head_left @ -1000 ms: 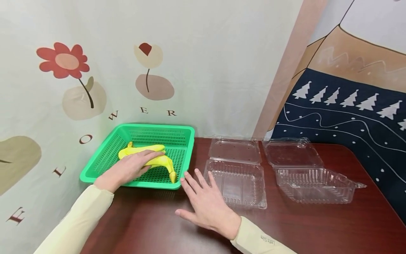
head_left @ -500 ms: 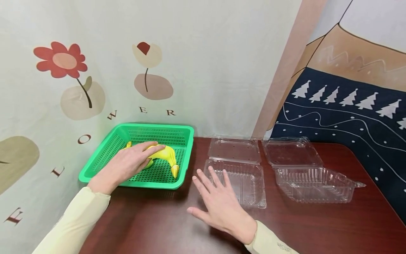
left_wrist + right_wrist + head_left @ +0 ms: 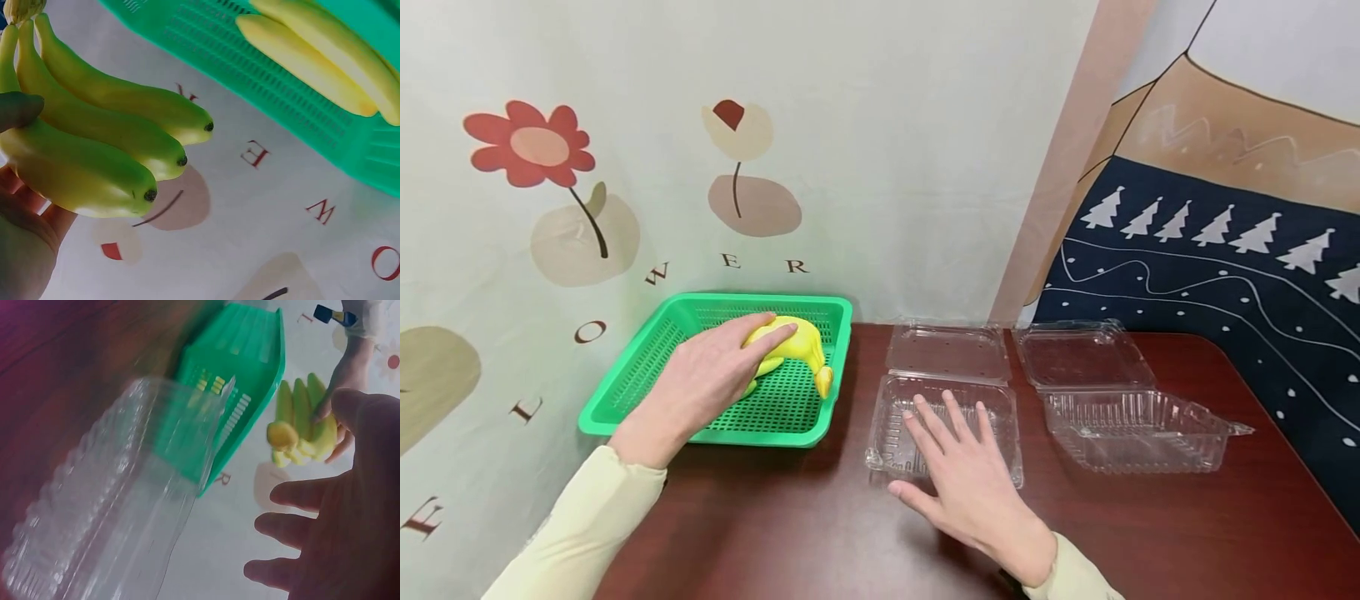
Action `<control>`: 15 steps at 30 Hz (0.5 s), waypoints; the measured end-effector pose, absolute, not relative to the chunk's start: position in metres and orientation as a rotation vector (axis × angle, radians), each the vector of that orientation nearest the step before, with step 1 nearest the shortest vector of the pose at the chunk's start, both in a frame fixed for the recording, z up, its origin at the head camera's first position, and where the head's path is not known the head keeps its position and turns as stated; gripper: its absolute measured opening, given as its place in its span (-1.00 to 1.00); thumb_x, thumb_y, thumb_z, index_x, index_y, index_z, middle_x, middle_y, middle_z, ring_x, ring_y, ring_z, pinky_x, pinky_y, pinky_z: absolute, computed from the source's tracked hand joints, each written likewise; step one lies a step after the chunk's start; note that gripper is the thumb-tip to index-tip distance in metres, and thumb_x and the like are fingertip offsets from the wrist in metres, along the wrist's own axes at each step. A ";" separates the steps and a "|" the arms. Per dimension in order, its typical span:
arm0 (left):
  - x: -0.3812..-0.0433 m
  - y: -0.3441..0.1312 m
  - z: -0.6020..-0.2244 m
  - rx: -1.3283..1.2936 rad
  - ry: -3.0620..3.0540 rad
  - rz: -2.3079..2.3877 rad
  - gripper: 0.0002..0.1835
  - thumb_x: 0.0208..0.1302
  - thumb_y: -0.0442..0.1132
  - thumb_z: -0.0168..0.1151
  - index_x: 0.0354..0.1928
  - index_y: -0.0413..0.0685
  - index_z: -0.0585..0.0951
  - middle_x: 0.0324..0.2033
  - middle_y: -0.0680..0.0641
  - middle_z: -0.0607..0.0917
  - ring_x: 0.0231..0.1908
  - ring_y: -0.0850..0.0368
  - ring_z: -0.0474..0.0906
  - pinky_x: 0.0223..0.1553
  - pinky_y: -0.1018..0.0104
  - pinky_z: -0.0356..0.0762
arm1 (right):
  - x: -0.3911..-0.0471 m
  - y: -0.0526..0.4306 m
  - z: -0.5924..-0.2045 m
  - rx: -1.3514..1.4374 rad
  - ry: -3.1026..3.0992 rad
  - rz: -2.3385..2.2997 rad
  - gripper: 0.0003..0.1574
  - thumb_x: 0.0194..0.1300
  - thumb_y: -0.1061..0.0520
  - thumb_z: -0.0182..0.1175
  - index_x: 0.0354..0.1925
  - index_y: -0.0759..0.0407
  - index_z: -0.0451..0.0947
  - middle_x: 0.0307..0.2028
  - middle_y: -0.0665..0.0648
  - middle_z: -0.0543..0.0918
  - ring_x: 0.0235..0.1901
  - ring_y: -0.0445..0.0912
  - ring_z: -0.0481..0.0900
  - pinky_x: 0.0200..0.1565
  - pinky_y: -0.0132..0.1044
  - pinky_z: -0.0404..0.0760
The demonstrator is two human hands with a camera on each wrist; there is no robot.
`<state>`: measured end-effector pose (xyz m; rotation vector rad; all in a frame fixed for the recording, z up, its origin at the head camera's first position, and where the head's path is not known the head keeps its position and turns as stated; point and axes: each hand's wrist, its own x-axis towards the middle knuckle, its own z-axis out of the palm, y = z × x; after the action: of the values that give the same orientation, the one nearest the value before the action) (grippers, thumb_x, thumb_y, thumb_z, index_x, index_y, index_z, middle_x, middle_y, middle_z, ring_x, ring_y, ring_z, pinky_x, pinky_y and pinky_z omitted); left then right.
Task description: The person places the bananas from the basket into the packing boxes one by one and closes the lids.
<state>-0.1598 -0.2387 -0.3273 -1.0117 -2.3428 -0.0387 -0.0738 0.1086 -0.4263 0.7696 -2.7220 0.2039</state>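
Note:
In the head view my left hand [image 3: 703,371] grips a bunch of yellow bananas [image 3: 801,337] from above, raised over the green plastic basket [image 3: 752,438]. The left wrist view shows the bunch's three greenish-yellow fruits [image 3: 106,125], with the thumb across them and the fingers beneath. More bananas [image 3: 319,56] lie inside the basket, partly hidden in the head view by the held bunch and hand. My right hand [image 3: 973,479] holds nothing; its fingers are spread over the near part of a clear plastic clamshell box [image 3: 891,425], whose lid [image 3: 951,352] is folded back.
A second clear clamshell box [image 3: 1142,437] stands to the right, its lid [image 3: 1084,358] also laid back. Both boxes and the basket are on a dark red-brown table [image 3: 820,533]. A printed fabric wall [image 3: 880,167] rises behind them.
My left hand has lifted the banana bunch up off the others in the basket and slightly away. The right hand has moved right, from beside the basket to over the nearer clamshell box.

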 end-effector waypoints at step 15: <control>-0.152 -0.188 -0.324 -1.056 -2.203 -0.118 -0.35 0.21 -0.48 0.40 0.34 0.06 0.52 0.14 -0.22 0.67 0.00 -0.16 0.70 -0.15 -0.04 0.73 | -0.069 0.158 -0.436 0.574 -2.794 0.268 0.09 0.35 -0.58 0.05 0.52 0.09 0.35 0.56 0.13 0.26 0.56 0.23 0.10 0.43 0.43 0.04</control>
<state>-0.1520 -0.1881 -0.3244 -1.0559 -2.2029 -0.1180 -0.0688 0.1577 -0.4363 0.5744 -2.7944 0.2680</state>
